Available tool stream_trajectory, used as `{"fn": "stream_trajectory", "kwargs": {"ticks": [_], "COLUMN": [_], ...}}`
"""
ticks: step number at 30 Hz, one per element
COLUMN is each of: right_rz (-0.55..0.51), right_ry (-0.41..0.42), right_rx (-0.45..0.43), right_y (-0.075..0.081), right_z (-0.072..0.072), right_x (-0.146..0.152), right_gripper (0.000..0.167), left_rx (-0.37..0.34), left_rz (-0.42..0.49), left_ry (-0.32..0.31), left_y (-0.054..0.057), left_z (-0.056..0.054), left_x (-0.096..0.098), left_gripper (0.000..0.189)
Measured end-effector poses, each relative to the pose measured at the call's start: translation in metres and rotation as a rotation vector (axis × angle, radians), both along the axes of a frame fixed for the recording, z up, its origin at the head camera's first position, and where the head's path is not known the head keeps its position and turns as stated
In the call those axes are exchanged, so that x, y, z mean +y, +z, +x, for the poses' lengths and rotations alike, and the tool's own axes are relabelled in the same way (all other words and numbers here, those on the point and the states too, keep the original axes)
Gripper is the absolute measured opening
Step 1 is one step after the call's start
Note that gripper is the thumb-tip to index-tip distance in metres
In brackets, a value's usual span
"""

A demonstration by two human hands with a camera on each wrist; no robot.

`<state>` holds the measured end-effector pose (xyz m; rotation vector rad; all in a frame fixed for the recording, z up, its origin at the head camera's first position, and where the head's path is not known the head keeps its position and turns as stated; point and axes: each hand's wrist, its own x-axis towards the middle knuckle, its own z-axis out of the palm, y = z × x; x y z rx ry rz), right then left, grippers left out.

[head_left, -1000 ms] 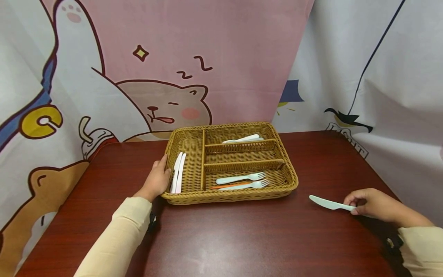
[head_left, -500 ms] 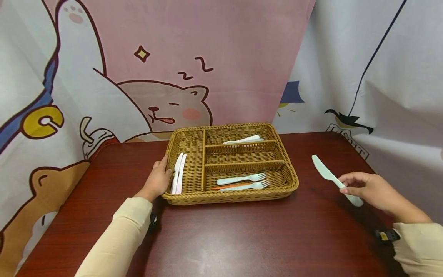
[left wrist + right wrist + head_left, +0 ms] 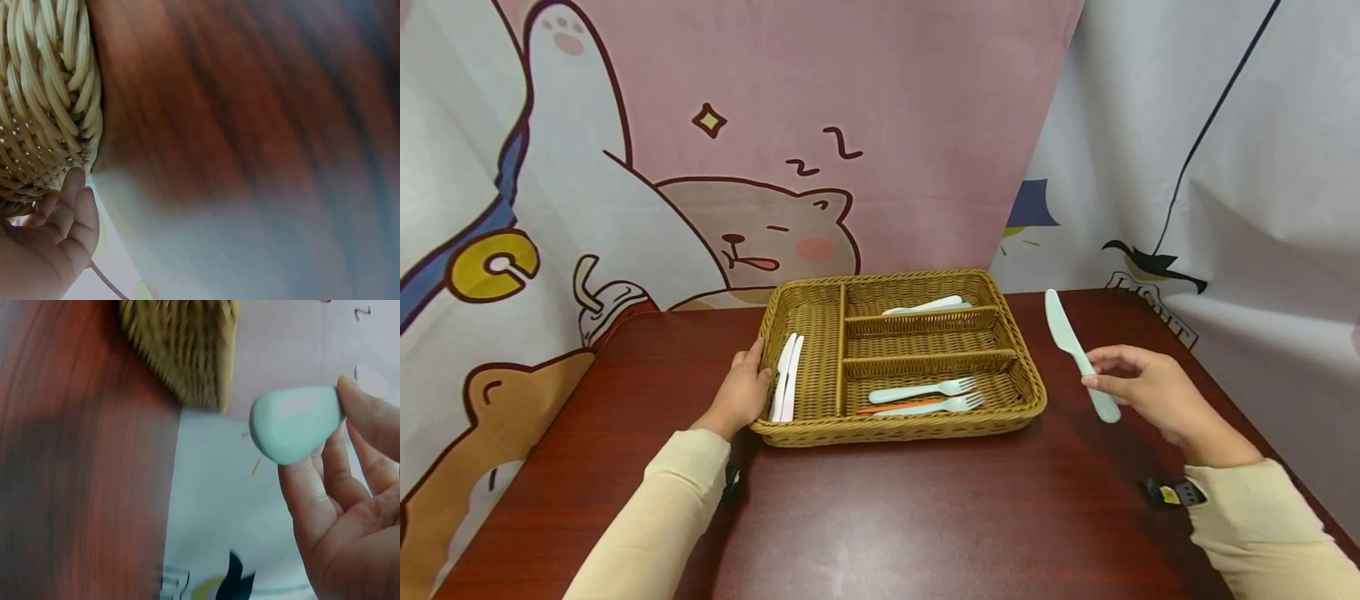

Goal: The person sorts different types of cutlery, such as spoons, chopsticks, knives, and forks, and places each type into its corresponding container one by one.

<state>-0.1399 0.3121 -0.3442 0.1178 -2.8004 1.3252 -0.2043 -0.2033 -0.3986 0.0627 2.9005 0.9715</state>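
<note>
My right hand (image 3: 1150,392) pinches a pale green table knife (image 3: 1066,327) between thumb and fingers, raised over the table to the right of the basket. Its blade points up and away; in the right wrist view the rounded handle end (image 3: 297,422) faces the camera. My left hand (image 3: 741,392) holds the left side of the wicker basket (image 3: 895,429), its fingers (image 3: 81,219) against the outer wall. Two pale pink knives (image 3: 790,379) lie in the left compartment. Two pale green forks (image 3: 925,388) and an orange utensil (image 3: 867,409) lie in the front one.
White and pale green cutlery (image 3: 925,306) lies in the basket's back compartment. Two dividers (image 3: 928,361) separate the three right-hand compartments. The basket stands toward the back of the dark red table (image 3: 880,517), with a printed curtain (image 3: 925,125) behind it.
My right hand has lifted the pale green knife and carried it left toward the basket, turning the blade from leftward to pointing away. My left hand has stayed at the basket.
</note>
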Motion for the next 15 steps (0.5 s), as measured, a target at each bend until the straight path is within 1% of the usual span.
{"fn": "stream_trajectory", "kwargs": {"ticks": [3, 7, 9, 12, 15], "right_rz": [-0.067, -0.187, -0.257, -0.335, -0.377], "right_ry": [0.008, 0.020, 0.032, 0.053, 0.071], "right_rx": [-0.019, -0.049, -0.061, -0.076, -0.089], "right_y": [0.002, 0.006, 0.008, 0.011, 0.014], "right_z": [-0.005, -0.011, -0.014, -0.017, -0.020], "right_x": [-0.014, -0.034, -0.044, -0.059, -0.073], "right_gripper": [0.043, 0.044, 0.040, 0.031, 0.029], "left_rx": [-0.003, -0.002, -0.001, 0.000, -0.002], "left_rz": [0.003, 0.006, 0.006, 0.007, 0.008], "left_ry": [0.001, -0.004, -0.004, -0.006, -0.004], "left_y": [-0.001, -0.002, -0.002, -0.002, -0.002], "left_z": [0.000, 0.000, 0.000, -0.001, -0.001], "left_x": [0.000, -0.001, -0.001, -0.002, -0.001], "left_gripper": [0.059, 0.059, 0.059, 0.059, 0.059]}}
